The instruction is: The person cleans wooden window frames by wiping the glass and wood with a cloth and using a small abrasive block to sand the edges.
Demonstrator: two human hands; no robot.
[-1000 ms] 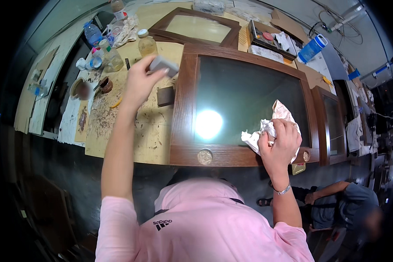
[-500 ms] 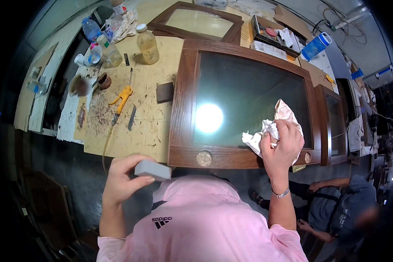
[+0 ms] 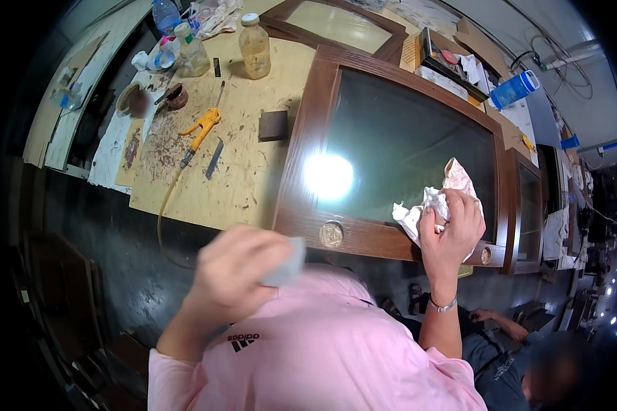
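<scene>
A brown wooden cabinet door (image 3: pixel 300 168) with a glass panel (image 3: pixel 408 130) lies on the bench in front of me. My right hand (image 3: pixel 454 229) presses a crumpled white rag (image 3: pixel 459 177) against the lower right of the door, where glass meets frame. Its fingers are curled over the cloth. Closer to my body, off the bench's front edge, my left hand (image 3: pixel 234 268) grips a grey sanding block (image 3: pixel 289 263). Motion smears that hand and the block. Both are apart from the door.
On the bench to the left lie a yellow air blow gun (image 3: pixel 202 130) with a hose, a dark square block (image 3: pixel 273 126) and a thin dark strip (image 3: pixel 214 159). Bottles (image 3: pixel 255 51) stand behind them. Another framed door (image 3: pixel 336 24) lies beyond. At lower right, a person (image 3: pixel 500 370) is close by.
My left hand has moved right and turned over with the sanding block, its back now showing. My right hand stays on the rag. The view has shifted, and the other person has moved.
</scene>
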